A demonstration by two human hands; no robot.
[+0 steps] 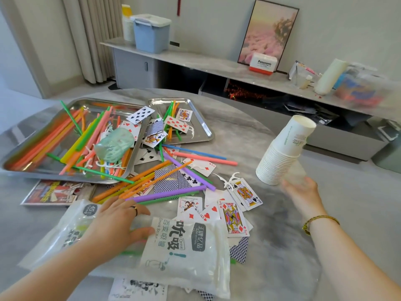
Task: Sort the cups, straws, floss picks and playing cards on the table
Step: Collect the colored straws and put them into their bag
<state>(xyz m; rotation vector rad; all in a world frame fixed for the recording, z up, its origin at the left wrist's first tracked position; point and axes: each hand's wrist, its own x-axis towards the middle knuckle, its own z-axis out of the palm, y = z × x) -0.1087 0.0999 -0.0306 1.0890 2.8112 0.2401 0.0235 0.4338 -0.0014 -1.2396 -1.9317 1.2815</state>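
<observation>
Nearest us, the straw bag [191,246] lies flat under our left hand [117,222], fingers straight and spread. Beyond, at right, our blurred right hand [303,196] meets the cup stack [282,153] at its rim end; we cannot tell its grip. The stack leans, bases pointing up-right.

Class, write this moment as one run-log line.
left hand rests on straw bag | right hand at paper cup stack, grip blurred | straws, playing cards unsorted
</observation>
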